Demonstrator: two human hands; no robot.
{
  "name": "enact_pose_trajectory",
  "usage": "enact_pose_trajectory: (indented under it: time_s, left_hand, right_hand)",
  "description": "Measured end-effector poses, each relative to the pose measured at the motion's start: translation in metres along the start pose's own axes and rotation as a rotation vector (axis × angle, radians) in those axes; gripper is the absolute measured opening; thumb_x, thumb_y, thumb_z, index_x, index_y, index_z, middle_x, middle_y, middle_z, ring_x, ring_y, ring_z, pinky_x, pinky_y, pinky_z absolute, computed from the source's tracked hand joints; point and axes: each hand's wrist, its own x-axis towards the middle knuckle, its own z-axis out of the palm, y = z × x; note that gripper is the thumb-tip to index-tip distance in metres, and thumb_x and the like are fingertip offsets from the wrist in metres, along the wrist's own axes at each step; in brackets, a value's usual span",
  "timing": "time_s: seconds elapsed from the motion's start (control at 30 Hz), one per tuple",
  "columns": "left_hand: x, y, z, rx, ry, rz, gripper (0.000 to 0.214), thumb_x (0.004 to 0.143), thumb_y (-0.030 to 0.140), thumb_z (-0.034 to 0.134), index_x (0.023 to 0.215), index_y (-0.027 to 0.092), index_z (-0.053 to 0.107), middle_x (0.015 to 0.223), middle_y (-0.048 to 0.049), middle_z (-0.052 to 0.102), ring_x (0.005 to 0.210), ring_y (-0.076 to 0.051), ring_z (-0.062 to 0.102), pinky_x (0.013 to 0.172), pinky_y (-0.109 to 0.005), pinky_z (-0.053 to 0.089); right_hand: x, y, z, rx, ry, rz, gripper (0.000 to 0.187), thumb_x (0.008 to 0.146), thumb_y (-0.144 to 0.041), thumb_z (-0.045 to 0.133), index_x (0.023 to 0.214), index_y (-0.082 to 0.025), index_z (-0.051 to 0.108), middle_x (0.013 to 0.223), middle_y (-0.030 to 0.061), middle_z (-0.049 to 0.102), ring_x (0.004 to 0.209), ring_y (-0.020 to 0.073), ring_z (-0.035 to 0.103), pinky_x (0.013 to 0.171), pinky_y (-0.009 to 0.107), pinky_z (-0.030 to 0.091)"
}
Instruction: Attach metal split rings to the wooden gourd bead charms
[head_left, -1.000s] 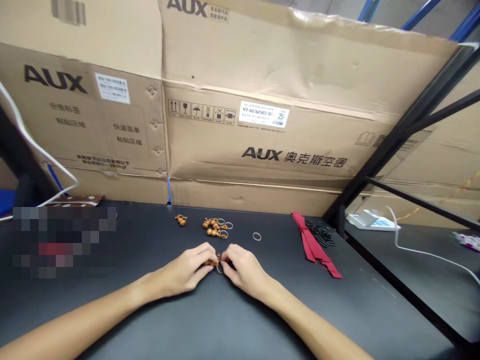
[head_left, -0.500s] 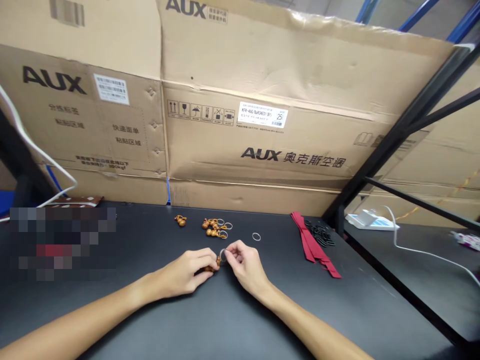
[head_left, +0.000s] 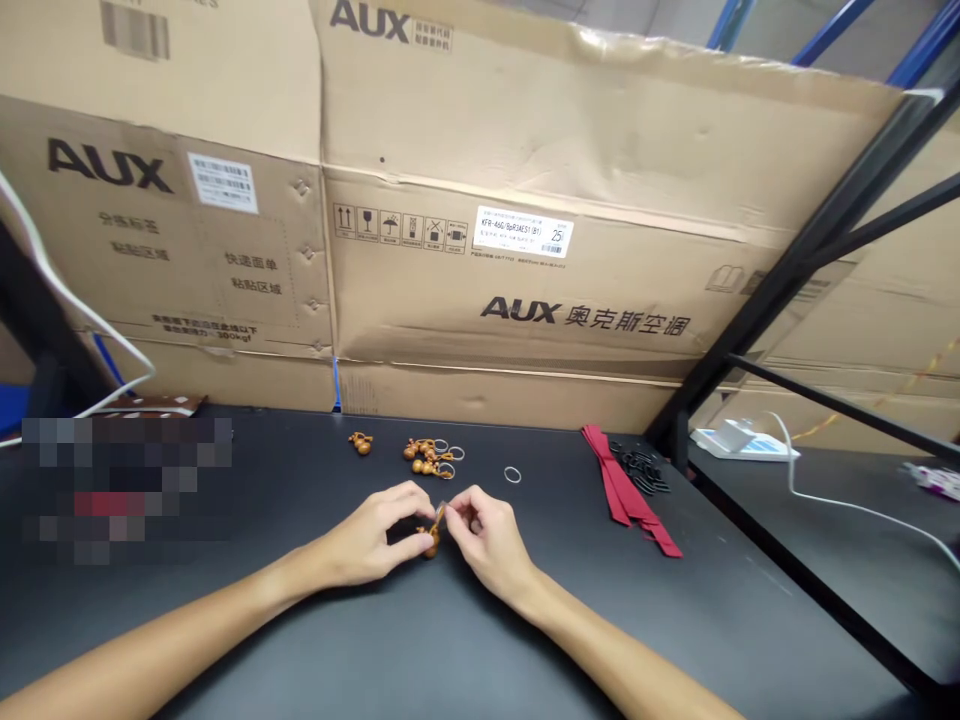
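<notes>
Over the black table, my right hand (head_left: 487, 535) pinches a metal split ring (head_left: 440, 511) between thumb and fingertips. From the ring hangs a small brown wooden gourd charm (head_left: 430, 548) on an orange cord. My left hand (head_left: 386, 535) is curled around the charm's left side, its thumb against the gourd and its fingertips near the cord and ring. How firmly those fingers grip is hard to see. Just beyond lie several gourd charms with rings (head_left: 427, 466) in a cluster. A loose split ring (head_left: 512, 474) rests to their right, and a single gourd charm (head_left: 361, 443) to their left.
Red ribbon strips (head_left: 626, 490) lie at the right beside a pile of black loops (head_left: 643, 468). Cardboard boxes (head_left: 487, 340) form a wall behind the table. A black metal frame (head_left: 750, 320) slants up at the right. A blurred-out patch covers the left side.
My left fingers have parted somewhat, showing more of the gourd charm, which now hangs lower below the ring. My right hand has shifted slightly left, its fingers covering more of the ring.
</notes>
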Motion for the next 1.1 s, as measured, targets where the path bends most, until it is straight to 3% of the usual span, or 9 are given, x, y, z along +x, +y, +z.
enact_pose_trajectory:
  time_s: [0.17,0.37,0.43,0.5,0.6,0.7,0.83,0.97,1.1]
  left_hand:
    - [0.001,0.002,0.004,0.016,0.0,-0.059,0.008,0.087,0.023,0.056,0.086,0.017,0.06,0.084,-0.0012,0.063,0.074,-0.014,0.057,0.073,-0.025,0.044]
    - [0.0,0.005,0.007,-0.088,-0.035,-0.149,0.022,0.093,0.024,0.047,0.078,0.016,0.061,0.066,0.0013,0.067,0.059,-0.01,0.058,0.063,-0.02,0.044]
    - [0.0,0.006,0.007,-0.086,-0.049,-0.152,0.023,0.093,0.024,0.046,0.077,0.016,0.061,0.064,0.0011,0.067,0.059,-0.011,0.059,0.063,-0.02,0.044]
    - [0.0,0.006,0.006,-0.071,-0.055,-0.144,0.024,0.093,0.024,0.046,0.075,0.016,0.06,0.064,0.001,0.066,0.058,-0.011,0.059,0.062,-0.019,0.044]
    - [-0.001,0.006,0.007,-0.037,-0.053,-0.111,0.022,0.092,0.024,0.048,0.074,0.016,0.059,0.065,0.0009,0.067,0.059,-0.011,0.059,0.062,-0.019,0.043]
    - [-0.001,0.004,0.008,-0.009,-0.055,-0.085,0.02,0.091,0.023,0.049,0.076,0.017,0.06,0.064,0.0013,0.067,0.058,-0.011,0.058,0.063,-0.02,0.043]
    - [-0.002,0.002,0.009,0.061,-0.037,-0.068,0.016,0.088,0.022,0.052,0.076,0.017,0.061,0.066,0.0011,0.066,0.061,-0.011,0.057,0.064,-0.02,0.042]
    - [-0.003,0.002,0.01,0.057,-0.045,-0.06,0.015,0.086,0.019,0.052,0.074,0.017,0.06,0.063,0.0022,0.065,0.058,-0.011,0.056,0.062,-0.02,0.042]
    - [-0.002,0.002,0.01,0.027,-0.033,-0.095,0.014,0.085,0.017,0.052,0.072,0.017,0.058,0.059,0.003,0.064,0.054,-0.01,0.056,0.06,-0.019,0.043]
  right_hand:
    - [-0.002,0.001,0.004,-0.03,-0.019,-0.017,0.018,0.086,-0.026,0.05,0.07,-0.018,0.051,0.056,-0.0021,0.054,0.048,0.0094,0.046,0.048,0.02,0.039]
    - [-0.003,0.001,0.005,-0.136,-0.059,-0.046,0.015,0.086,-0.022,0.05,0.073,-0.018,0.054,0.056,-0.0023,0.055,0.046,0.0092,0.047,0.048,0.02,0.039]
    - [-0.003,0.001,0.003,-0.185,-0.071,-0.113,0.009,0.086,-0.02,0.05,0.089,-0.017,0.058,0.065,-0.0002,0.06,0.051,0.0103,0.051,0.053,0.02,0.043]
    - [-0.001,0.001,0.0,-0.252,-0.106,-0.234,0.02,0.086,-0.017,0.049,0.104,-0.017,0.059,0.079,0.0036,0.063,0.063,0.0125,0.057,0.062,0.022,0.048]
    - [0.0,0.001,-0.005,-0.354,-0.188,-0.41,0.021,0.09,-0.015,0.044,0.101,-0.019,0.062,0.087,0.0072,0.064,0.077,0.0158,0.06,0.071,0.025,0.049]
    - [-0.001,0.004,-0.006,-0.382,-0.211,-0.459,0.023,0.093,-0.016,0.042,0.096,-0.018,0.064,0.08,0.0075,0.065,0.074,0.0169,0.061,0.069,0.026,0.049]
    - [-0.003,0.004,-0.004,-0.271,-0.137,-0.341,0.022,0.09,-0.017,0.046,0.091,-0.017,0.068,0.073,0.006,0.068,0.063,0.0154,0.062,0.064,0.024,0.049]
    - [-0.003,-0.002,0.0,-0.08,-0.059,-0.067,0.017,0.084,-0.02,0.054,0.077,-0.018,0.07,0.063,0.0024,0.068,0.053,0.0129,0.06,0.055,0.022,0.048]
    - [-0.002,-0.004,0.005,0.165,-0.084,0.208,0.018,0.082,-0.026,0.056,0.072,-0.015,0.064,0.053,0.0002,0.062,0.045,0.0122,0.059,0.047,0.021,0.046]
